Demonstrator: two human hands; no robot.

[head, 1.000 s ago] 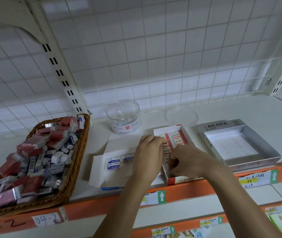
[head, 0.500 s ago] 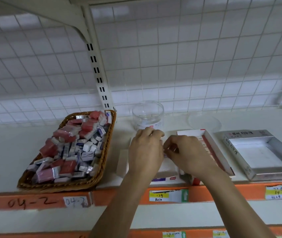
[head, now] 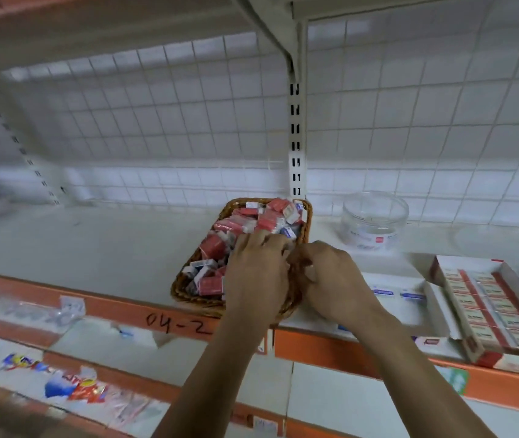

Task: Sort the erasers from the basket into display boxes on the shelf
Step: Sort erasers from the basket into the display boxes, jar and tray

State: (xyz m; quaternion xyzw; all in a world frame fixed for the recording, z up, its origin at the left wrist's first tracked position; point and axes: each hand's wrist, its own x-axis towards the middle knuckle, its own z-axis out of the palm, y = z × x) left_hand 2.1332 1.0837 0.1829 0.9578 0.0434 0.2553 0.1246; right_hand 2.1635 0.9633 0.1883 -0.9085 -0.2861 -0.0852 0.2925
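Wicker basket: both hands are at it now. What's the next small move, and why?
Probably close the left hand on one red-sleeved eraser in the brown wicker basket and lift it. Its fingertips are down among the pile, and the red display box to the right has rows already laid. Whether either hand holds anything is hidden.

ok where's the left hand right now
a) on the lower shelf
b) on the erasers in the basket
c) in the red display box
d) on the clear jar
b, the left hand rests on the heaped erasers inside the wicker basket.
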